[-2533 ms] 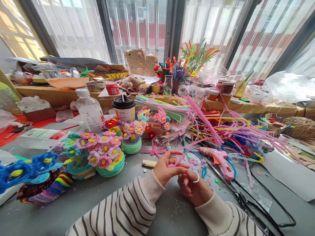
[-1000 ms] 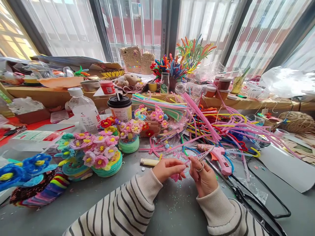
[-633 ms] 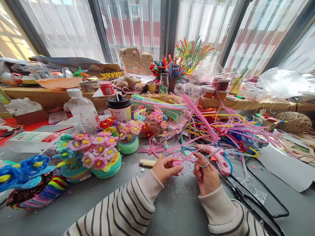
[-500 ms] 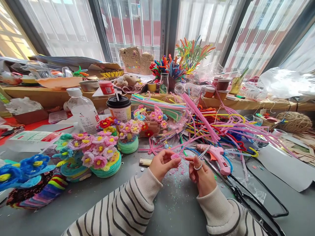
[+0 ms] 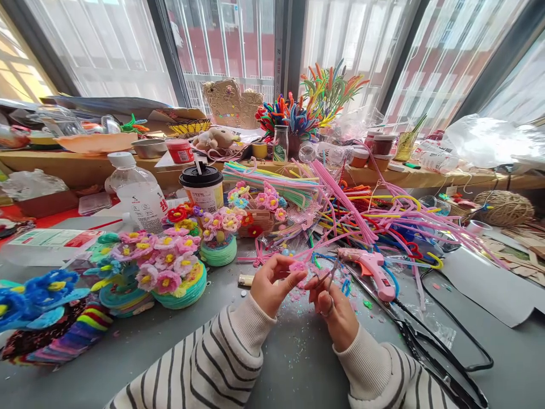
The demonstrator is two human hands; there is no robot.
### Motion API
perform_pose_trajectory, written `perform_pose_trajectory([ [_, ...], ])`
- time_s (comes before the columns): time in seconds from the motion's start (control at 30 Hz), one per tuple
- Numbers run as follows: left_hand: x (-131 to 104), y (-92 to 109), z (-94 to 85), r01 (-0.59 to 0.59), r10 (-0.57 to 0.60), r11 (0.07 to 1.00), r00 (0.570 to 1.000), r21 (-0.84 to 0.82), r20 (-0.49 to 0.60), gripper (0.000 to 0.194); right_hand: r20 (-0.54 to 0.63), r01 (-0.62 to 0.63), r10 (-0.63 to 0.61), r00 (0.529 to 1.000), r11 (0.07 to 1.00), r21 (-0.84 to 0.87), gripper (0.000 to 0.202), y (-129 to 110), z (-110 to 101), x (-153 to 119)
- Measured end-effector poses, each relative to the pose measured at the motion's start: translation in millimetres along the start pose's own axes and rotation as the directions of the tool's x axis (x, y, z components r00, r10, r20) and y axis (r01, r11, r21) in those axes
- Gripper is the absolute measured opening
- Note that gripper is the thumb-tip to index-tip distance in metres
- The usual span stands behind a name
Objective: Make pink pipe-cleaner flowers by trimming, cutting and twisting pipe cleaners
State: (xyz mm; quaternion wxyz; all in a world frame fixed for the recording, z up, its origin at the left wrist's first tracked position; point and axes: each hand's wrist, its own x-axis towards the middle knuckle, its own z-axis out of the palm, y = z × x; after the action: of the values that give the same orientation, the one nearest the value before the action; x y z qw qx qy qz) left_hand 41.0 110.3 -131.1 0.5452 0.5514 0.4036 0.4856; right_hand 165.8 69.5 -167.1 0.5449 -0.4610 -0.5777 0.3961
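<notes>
Above the middle of the table, my left hand (image 5: 272, 285) is closed in a pinch on a small pink fuzzy pipe cleaner piece (image 5: 298, 266). Just right of it, my right hand (image 5: 338, 318) is closed around a pair of scissors (image 5: 328, 277), with a handle loop about a finger. The scissors point up, near the pink piece; whether they touch it I cannot tell. Pink and pale fluff clippings (image 5: 294, 296) are scattered on the grey table (image 5: 293, 363) below. A pink glue gun (image 5: 370, 270) lies right of my right hand.
Pipe cleaner flower pots (image 5: 181, 284) stand at left, beside a plastic bottle (image 5: 138, 190) and a lidded cup (image 5: 201, 184). A bundle of pink pipe cleaners (image 5: 344, 201) lies behind my hands. A black cable (image 5: 426, 346) runs along the right. A lighter (image 5: 246, 280) lies by my left hand.
My right hand has moved left, closer to my left hand, and the scissors have swung upright beside the pink piece. My left hand keeps its pinch. The view has shifted slightly.
</notes>
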Motion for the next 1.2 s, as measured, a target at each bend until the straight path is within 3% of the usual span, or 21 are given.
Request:
perform_pose_trajectory([
  [0.2, -10, 5, -4.1, -0.221, 0.221, 0.949, 0.975, 0.226, 0.024, 0.020, 0.104, 0.148, -0.124, 0.987, 0.952, -0.270, 0.044, -4, 3, 0],
  [0.57, -13, 6, -3.6, -0.415, 0.387, 0.834, 0.910, 0.363, 0.151, 0.021, 0.126, 0.261, -0.229, 0.965, 0.838, -0.479, 0.054, -11, 4, -3],
  [0.93, -12, 5, -4.4, -0.452, 0.452, 0.759, 0.884, 0.468, 0.121, 0.019, 0.087, 0.278, -0.275, 0.957, 0.801, -0.530, 0.045, -9, 1, -5],
  [1.2, -12, 7, -2.4, -0.453, 0.458, 0.762, 0.882, 0.463, 0.109, 0.018, 0.027, 0.270, -0.306, 0.952, 0.788, -0.553, 0.041, -8, 2, -6],
])
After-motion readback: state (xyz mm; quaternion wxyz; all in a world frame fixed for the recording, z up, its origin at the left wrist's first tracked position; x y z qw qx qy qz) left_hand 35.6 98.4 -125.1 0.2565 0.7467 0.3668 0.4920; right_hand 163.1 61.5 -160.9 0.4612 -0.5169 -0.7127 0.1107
